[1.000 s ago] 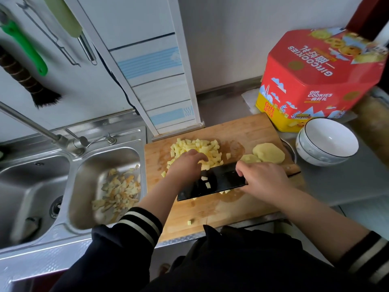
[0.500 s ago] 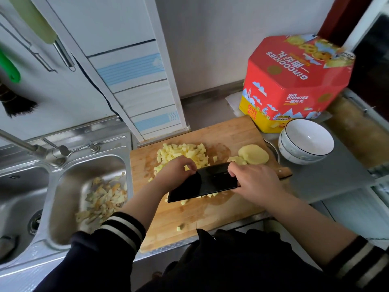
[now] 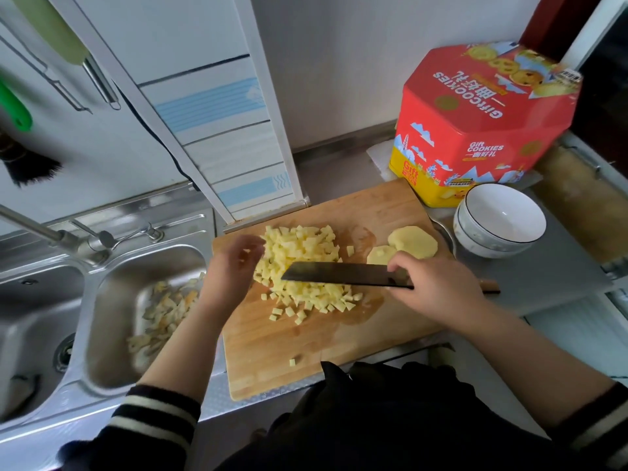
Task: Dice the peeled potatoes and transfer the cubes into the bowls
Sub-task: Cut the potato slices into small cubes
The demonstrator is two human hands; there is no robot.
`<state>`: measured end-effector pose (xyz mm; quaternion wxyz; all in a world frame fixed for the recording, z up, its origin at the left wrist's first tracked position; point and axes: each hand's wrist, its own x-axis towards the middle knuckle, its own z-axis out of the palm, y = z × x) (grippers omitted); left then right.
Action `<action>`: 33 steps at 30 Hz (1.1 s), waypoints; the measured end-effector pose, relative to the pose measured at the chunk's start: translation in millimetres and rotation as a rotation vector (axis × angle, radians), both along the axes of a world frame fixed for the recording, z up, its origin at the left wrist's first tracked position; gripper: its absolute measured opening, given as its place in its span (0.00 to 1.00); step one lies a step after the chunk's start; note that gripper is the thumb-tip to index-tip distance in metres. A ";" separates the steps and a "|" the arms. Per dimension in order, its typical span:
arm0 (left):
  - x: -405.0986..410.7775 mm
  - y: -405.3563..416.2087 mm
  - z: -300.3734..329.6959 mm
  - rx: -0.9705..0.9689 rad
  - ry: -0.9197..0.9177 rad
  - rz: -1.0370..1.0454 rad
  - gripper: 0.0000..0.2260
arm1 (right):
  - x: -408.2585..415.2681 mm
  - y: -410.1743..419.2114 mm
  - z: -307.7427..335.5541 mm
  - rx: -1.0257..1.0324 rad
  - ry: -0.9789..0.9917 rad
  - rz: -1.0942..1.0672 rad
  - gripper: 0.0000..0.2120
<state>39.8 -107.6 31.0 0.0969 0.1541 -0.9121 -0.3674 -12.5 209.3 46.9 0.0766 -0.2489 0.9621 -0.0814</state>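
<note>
A tiled wall hung with utensils backs a steel double sink, whose right basin holds potato peelings. Beside it a wooden cutting board lies on the grey tabletop. The left hand, fingers loosely spread and blurred, hovers at the heap of potato cubes. The right hand grips a dark cleaver level above the cubes. Two peeled potato pieces sit behind it. Stacked white bowls stand beside the board, before a red cookie tin.
</note>
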 end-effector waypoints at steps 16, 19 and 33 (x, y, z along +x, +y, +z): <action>74.6 17.1 -85.6 -0.379 -0.386 -0.556 0.10 | 15.8 -6.2 -18.1 -0.137 -0.055 -0.127 0.14; 57.1 9.3 -83.1 -0.250 -0.244 -0.275 0.08 | 18.8 -6.8 -14.5 -0.150 -0.063 -0.144 0.14; 78.6 23.3 -87.4 -0.195 -0.379 -0.305 0.02 | 20.4 12.3 -4.6 -0.257 -0.269 -0.362 0.13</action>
